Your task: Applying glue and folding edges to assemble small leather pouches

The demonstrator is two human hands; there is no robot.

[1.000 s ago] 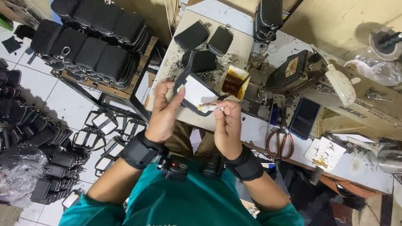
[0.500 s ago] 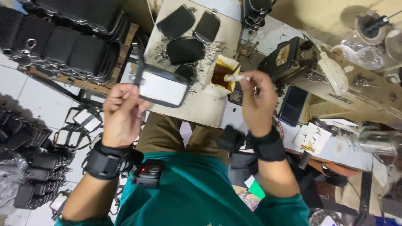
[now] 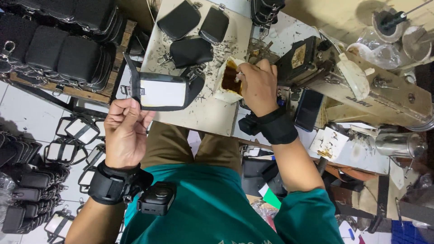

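Observation:
My left hand [image 3: 124, 133] holds a flat pouch panel [image 3: 162, 92] by its lower left corner; the panel is white inside with a black border and a zip strip along its left edge. It hangs over the near edge of the stained work table [image 3: 212, 115]. My right hand [image 3: 257, 86] reaches into a small white carton of brown glue [image 3: 226, 81] on the table, fingers closed on a thin applicator that is mostly hidden. Three finished black pouches [image 3: 190, 52] lie just beyond the panel.
A sewing machine [image 3: 361, 90] stands to the right of the glue carton. A wooden rack with stacked black pouches [image 3: 58, 49] is on the left. More pouch panels [image 3: 68, 144] and black pouches lie on the tiled floor at lower left.
My right hand has moved from above the carton down into it. My left hand has lowered slightly with the panel, which now lies flatter over the table edge.

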